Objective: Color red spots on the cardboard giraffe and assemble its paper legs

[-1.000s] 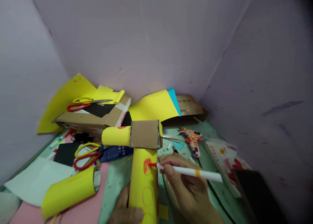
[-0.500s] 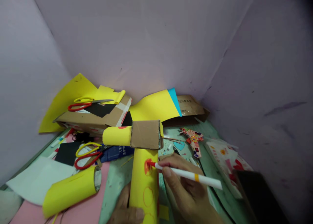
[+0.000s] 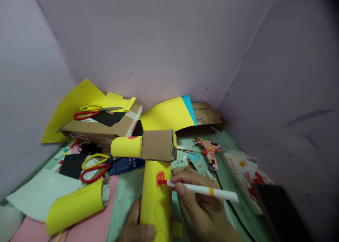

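Observation:
My left hand [image 3: 139,228] is wrapped round the lower part of a yellow paper-covered tube [image 3: 152,192], thumb across its front. A brown cardboard box piece [image 3: 157,145] sits on top of the tube, with a smaller yellow roll [image 3: 126,146] sticking out to the left. Pinched in my right hand [image 3: 197,199] is a white marker [image 3: 203,190] with an orange band. Its red tip touches a spot [image 3: 160,180] that is mostly coloured red. Below it are outlined ovals [image 3: 160,213] without fill.
Another yellow tube [image 3: 76,208] lies at left on pink paper. Red-and-yellow scissors [image 3: 96,173] are behind it; a second pair [image 3: 91,112] rests on a cardboard box [image 3: 106,127]. At right are a patterned glue gun [image 3: 210,152], a white packet [image 3: 245,176] and a dark object [image 3: 282,210].
The marker tip has shifted slightly down the spot, and more of the oval is filled with red. My left hand and the tube stay in place.

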A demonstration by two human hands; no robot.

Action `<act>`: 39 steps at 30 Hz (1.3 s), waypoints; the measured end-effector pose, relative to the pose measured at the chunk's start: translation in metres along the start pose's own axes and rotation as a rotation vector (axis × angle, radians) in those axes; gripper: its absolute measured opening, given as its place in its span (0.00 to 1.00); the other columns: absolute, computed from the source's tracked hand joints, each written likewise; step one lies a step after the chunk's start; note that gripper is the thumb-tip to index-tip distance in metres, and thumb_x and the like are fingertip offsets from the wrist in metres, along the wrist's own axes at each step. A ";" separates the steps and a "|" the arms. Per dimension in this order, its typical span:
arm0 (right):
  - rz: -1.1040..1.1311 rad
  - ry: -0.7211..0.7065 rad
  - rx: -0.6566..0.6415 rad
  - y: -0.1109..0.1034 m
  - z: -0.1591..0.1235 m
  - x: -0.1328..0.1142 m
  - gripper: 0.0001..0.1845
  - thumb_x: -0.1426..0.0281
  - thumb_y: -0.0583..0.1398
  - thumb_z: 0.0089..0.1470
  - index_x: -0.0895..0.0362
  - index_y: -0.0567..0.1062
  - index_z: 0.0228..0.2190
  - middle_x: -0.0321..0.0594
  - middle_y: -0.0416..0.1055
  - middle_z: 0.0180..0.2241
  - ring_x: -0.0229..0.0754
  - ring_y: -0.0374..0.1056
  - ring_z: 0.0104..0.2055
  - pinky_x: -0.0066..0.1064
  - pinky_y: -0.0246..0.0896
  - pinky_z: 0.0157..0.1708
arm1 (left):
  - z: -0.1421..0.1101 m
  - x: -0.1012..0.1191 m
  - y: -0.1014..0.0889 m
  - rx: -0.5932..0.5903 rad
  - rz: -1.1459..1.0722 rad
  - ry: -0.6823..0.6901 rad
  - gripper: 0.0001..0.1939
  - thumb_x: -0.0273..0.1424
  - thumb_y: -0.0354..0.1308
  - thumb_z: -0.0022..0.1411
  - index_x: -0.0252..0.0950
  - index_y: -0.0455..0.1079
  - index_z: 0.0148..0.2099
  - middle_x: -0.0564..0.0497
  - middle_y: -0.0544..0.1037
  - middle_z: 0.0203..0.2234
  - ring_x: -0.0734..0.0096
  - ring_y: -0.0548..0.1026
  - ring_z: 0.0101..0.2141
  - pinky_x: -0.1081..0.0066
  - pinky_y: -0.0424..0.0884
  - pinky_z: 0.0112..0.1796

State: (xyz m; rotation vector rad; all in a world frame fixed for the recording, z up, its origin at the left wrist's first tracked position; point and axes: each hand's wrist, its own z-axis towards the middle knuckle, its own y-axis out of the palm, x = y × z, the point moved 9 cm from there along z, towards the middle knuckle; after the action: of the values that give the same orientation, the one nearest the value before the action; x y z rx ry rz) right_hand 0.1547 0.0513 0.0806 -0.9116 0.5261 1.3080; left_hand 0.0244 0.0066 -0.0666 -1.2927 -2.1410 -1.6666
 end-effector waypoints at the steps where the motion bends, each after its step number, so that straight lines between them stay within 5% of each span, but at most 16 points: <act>1: 0.000 0.006 -0.014 0.001 0.001 -0.001 0.07 0.74 0.57 0.60 0.52 0.75 0.35 0.35 0.74 0.29 0.39 0.71 0.31 0.29 0.63 0.29 | 0.000 0.001 0.001 -0.001 -0.006 0.008 0.53 0.30 0.70 0.39 0.37 0.50 0.66 0.45 0.83 0.40 0.45 0.78 0.44 0.58 0.71 0.42; 9: 0.026 -0.018 0.057 -0.003 0.001 -0.003 0.08 0.74 0.58 0.59 0.50 0.75 0.38 0.34 0.75 0.31 0.39 0.72 0.34 0.30 0.66 0.35 | 0.000 0.000 -0.001 -0.004 -0.024 0.012 0.54 0.30 0.70 0.40 0.37 0.49 0.67 0.46 0.82 0.40 0.46 0.77 0.46 0.56 0.69 0.46; 14: 0.021 0.029 0.002 0.002 -0.001 0.003 0.06 0.74 0.59 0.59 0.53 0.75 0.32 0.34 0.74 0.27 0.38 0.71 0.29 0.27 0.64 0.29 | 0.001 0.003 0.001 -0.035 -0.004 0.028 0.51 0.30 0.70 0.40 0.36 0.53 0.66 0.45 0.82 0.41 0.46 0.76 0.47 0.56 0.69 0.46; 20: 0.044 0.020 0.165 -0.009 -0.003 0.005 0.08 0.74 0.60 0.58 0.50 0.76 0.36 0.34 0.75 0.29 0.40 0.72 0.31 0.32 0.66 0.33 | 0.001 0.003 0.003 -0.076 0.048 0.024 0.46 0.33 0.69 0.42 0.38 0.57 0.64 0.43 0.81 0.42 0.43 0.77 0.46 0.54 0.71 0.44; 26: 0.026 0.012 0.074 -0.005 -0.002 0.003 0.07 0.75 0.59 0.58 0.52 0.75 0.31 0.33 0.73 0.27 0.37 0.70 0.30 0.29 0.63 0.32 | 0.001 0.001 0.001 -0.064 0.006 0.020 0.46 0.32 0.69 0.42 0.39 0.58 0.63 0.44 0.82 0.40 0.45 0.78 0.44 0.54 0.70 0.44; 39: 0.062 0.043 0.082 -0.003 -0.001 0.006 0.07 0.74 0.58 0.60 0.52 0.75 0.34 0.35 0.73 0.29 0.39 0.70 0.32 0.31 0.62 0.34 | 0.001 -0.001 -0.005 -0.039 0.005 0.045 0.43 0.32 0.69 0.43 0.39 0.60 0.63 0.46 0.83 0.38 0.48 0.79 0.41 0.57 0.71 0.42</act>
State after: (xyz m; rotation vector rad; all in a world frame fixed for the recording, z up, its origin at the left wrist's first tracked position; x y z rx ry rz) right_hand 0.1590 0.0540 0.0766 -0.8623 0.6414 1.3155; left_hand 0.0224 0.0065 -0.0709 -1.2576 -2.0888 -1.7273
